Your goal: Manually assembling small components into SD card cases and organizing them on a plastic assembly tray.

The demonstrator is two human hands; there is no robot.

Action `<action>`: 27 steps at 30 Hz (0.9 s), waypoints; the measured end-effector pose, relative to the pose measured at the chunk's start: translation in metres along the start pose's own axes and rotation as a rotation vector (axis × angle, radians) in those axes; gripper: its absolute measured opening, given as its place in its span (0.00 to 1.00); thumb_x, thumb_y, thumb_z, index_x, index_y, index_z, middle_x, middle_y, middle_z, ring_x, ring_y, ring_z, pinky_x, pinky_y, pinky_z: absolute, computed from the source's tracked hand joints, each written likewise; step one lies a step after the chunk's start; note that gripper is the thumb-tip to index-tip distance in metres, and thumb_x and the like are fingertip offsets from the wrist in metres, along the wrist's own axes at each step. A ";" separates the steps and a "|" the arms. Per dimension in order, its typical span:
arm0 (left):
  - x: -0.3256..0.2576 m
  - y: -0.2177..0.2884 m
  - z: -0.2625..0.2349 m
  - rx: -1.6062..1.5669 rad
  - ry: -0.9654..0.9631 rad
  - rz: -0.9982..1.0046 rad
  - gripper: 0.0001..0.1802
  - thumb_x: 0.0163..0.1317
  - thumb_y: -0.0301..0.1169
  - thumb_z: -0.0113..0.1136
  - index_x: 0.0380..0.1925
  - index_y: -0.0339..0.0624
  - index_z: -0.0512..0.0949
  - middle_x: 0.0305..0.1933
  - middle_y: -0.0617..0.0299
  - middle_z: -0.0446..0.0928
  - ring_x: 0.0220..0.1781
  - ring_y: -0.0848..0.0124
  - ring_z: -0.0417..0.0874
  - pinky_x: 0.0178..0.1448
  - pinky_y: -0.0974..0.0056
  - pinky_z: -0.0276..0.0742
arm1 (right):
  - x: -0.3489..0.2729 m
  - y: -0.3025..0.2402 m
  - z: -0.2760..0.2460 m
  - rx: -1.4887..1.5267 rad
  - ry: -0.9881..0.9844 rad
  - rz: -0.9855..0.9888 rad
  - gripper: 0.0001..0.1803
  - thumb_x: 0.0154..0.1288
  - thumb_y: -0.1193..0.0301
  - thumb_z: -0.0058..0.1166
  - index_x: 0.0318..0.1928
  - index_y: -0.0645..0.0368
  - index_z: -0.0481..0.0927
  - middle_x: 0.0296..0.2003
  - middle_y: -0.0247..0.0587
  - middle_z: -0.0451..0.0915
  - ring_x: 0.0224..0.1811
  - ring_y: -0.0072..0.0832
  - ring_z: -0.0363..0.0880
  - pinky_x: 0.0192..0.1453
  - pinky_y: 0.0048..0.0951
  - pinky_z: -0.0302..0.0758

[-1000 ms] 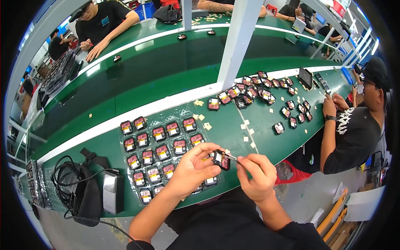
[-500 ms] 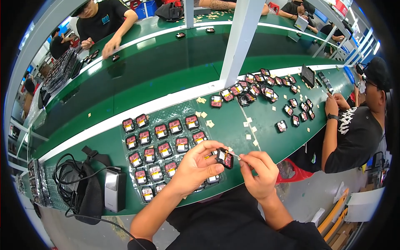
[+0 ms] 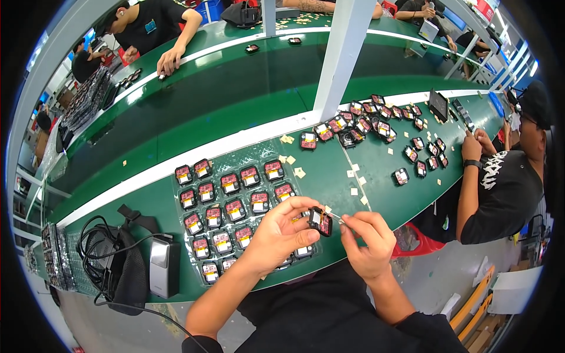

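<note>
Green desk (image 3: 329, 182) curving across a busy workshop, running beside a darker green conveyor lane and carrying a clear blister tray (image 3: 235, 217) used as the landmark for everything else. Sitting in the tray's pockets, rows of small black modules (image 3: 234, 209) with red and yellow patches, each kept in its own cell, probably so that none scratch or mix. Hovering just over the tray's near right corner, left hand (image 3: 279, 235) pinching one small black module (image 3: 318, 220) between thumb and fingertips, tilting its face up toward the camera, seemingly to give the other hand a steady target. Closing in from the right of the tray, right hand (image 3: 368, 238) gripping a thin pale tool (image 3: 336, 217), too small to identify, with its tip nearly touching the held module; fingers bunched narrow around it for fine control. Lying on the desk just right of the tray, scattered pale square bits (image 3: 356, 182), looking like peeled-off backing or stickers. Resting left of the tray, a grey box-shaped device (image 3: 163, 267) beside a black bag and coiled black cables (image 3: 97, 250). Spreading far right of the tray, more loose modules (image 3: 376, 120) in front of a neighbouring person in a black shirt (image 3: 500, 188), whose own hands are working at the desk edge. Rising behind the tray, a white post (image 3: 341, 53); beyond the lane, another person leaning on the far desk.
</note>
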State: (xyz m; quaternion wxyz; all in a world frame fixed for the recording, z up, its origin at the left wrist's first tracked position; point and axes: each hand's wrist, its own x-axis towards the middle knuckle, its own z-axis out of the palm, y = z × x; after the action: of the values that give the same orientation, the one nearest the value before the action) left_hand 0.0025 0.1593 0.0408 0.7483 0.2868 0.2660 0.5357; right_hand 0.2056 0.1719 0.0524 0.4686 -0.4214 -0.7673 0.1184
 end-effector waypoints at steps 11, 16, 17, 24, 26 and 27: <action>0.000 -0.002 -0.001 0.014 -0.005 -0.009 0.31 0.60 0.23 0.74 0.61 0.36 0.71 0.61 0.54 0.74 0.57 0.69 0.81 0.55 0.67 0.83 | -0.001 -0.001 0.000 0.059 -0.018 0.056 0.12 0.52 0.86 0.68 0.39 0.64 0.87 0.33 0.41 0.83 0.25 0.29 0.82 0.27 0.27 0.78; -0.001 -0.001 -0.002 0.016 -0.004 -0.013 0.31 0.60 0.23 0.74 0.61 0.36 0.70 0.62 0.53 0.74 0.58 0.69 0.81 0.54 0.67 0.83 | 0.001 -0.004 -0.003 0.114 -0.070 0.117 0.10 0.56 0.86 0.67 0.40 0.65 0.87 0.35 0.42 0.83 0.25 0.26 0.82 0.27 0.25 0.78; -0.001 0.000 -0.002 0.018 -0.004 -0.015 0.31 0.60 0.23 0.74 0.61 0.36 0.70 0.62 0.53 0.74 0.58 0.69 0.81 0.54 0.67 0.83 | 0.001 -0.004 -0.003 0.114 -0.071 0.117 0.10 0.56 0.86 0.67 0.40 0.65 0.87 0.35 0.42 0.83 0.25 0.26 0.82 0.27 0.25 0.78; -0.001 0.001 -0.001 0.013 -0.002 -0.017 0.30 0.60 0.23 0.74 0.61 0.36 0.71 0.62 0.53 0.74 0.57 0.69 0.81 0.54 0.67 0.83 | 0.001 -0.005 -0.004 0.159 -0.082 0.154 0.10 0.58 0.85 0.66 0.41 0.66 0.87 0.36 0.42 0.84 0.25 0.23 0.81 0.26 0.24 0.77; -0.001 -0.001 -0.002 0.013 -0.002 -0.004 0.30 0.60 0.23 0.74 0.60 0.35 0.71 0.62 0.54 0.74 0.58 0.69 0.81 0.54 0.67 0.83 | 0.000 -0.005 -0.003 0.163 -0.080 0.158 0.10 0.58 0.85 0.66 0.41 0.66 0.87 0.36 0.42 0.84 0.25 0.22 0.81 0.26 0.23 0.77; -0.001 -0.002 -0.002 0.013 -0.003 -0.005 0.30 0.60 0.23 0.74 0.60 0.35 0.71 0.62 0.54 0.74 0.58 0.69 0.81 0.54 0.67 0.83 | 0.000 -0.005 -0.003 0.167 -0.086 0.165 0.10 0.58 0.86 0.66 0.41 0.66 0.87 0.36 0.42 0.84 0.25 0.22 0.81 0.26 0.23 0.77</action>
State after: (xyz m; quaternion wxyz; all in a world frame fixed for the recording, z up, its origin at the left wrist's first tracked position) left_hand 0.0017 0.1580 0.0384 0.7482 0.2920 0.2690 0.5315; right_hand 0.2052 0.1684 0.0563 0.4572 -0.4372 -0.7369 0.2382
